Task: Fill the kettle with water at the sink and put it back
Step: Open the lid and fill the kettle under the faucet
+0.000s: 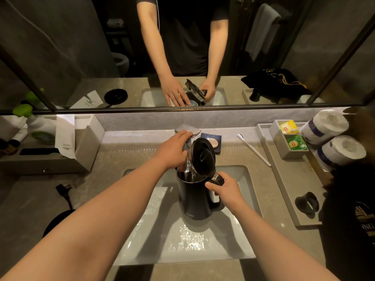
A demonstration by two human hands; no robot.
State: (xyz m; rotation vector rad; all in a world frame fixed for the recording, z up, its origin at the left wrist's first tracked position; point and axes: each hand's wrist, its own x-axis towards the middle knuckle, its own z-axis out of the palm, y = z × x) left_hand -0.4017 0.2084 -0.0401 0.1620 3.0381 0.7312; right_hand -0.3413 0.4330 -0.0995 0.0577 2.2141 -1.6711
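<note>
A wide mirror in a dark frame runs along the back of a beige stone worktop, with a pale stone splashback lit by a strip under the mirror's lower edge. At the worktop's right edge a grey tray holds a box of tea bags and two paper rolls; a white toothbrush lies just left of it. In the mirror, grey walls and a hanging towel show in dim, warm light.
</note>
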